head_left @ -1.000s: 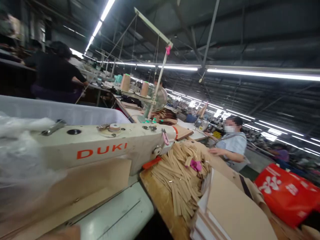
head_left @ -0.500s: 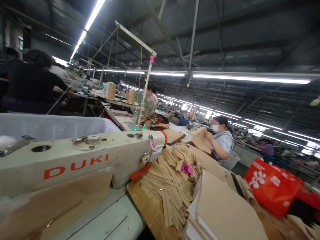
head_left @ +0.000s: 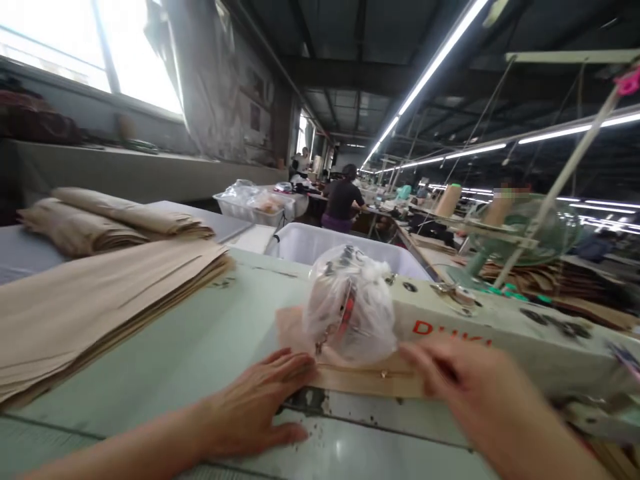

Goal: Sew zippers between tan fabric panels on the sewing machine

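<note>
Tan panel (head_left: 357,381) | partly hidden behind plastic bag (head_left: 373,313) | hands (head_left: 467,377): right blurred

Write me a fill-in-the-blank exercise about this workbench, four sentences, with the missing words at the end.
1. The left hand has its palm facing ____.
2. A clear ____ bag covers one end of the sewing machine.
3. A stack of tan sheets lies off to the person's ____.
4. Just beyond the sewing machine stands an open bin, coloured ____.

Missing words: down; plastic; left; white.
</note>
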Action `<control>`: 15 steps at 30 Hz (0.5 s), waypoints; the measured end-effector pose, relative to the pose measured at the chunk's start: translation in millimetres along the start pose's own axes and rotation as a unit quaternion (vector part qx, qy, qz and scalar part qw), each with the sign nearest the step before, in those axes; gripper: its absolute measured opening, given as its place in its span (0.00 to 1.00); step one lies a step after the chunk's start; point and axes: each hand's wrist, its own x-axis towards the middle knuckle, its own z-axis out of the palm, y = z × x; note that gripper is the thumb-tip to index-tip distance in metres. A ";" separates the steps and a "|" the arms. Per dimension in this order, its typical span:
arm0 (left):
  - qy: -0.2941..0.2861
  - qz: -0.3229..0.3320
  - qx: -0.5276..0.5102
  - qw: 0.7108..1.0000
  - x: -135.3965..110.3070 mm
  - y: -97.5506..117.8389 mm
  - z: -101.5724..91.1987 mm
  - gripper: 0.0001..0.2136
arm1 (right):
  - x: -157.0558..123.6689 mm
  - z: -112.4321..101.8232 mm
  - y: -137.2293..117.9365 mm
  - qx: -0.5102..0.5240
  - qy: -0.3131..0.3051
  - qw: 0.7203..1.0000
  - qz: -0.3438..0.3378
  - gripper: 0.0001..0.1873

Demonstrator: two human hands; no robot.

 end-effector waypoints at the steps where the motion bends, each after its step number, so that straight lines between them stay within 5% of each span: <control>1: -0.001 -0.003 -0.001 1.000 4.0 2.3 -0.8 0.37 | 14.1 -26.1 5.5 -0.032 0.093 0.994 -0.038 0.22; 3: 0.000 -0.006 0.005 1.000 11.5 5.6 -0.1 0.37 | 49.0 -64.2 15.7 -0.144 0.228 0.960 -0.073 0.30; 6: -0.005 0.004 0.010 1.000 13.8 2.8 2.8 0.37 | 101.0 -79.3 35.7 -0.193 0.116 0.966 -0.129 0.43; 9: -0.006 0.013 0.003 1.000 10.0 -5.1 5.1 0.38 | 122.6 -71.4 52.9 -0.167 0.017 0.981 -0.100 0.40; 15: 0.001 0.021 -0.010 1.000 9.1 -11.6 10.1 0.37 | 90.6 -76.1 76.1 -0.292 0.237 0.921 -0.098 0.39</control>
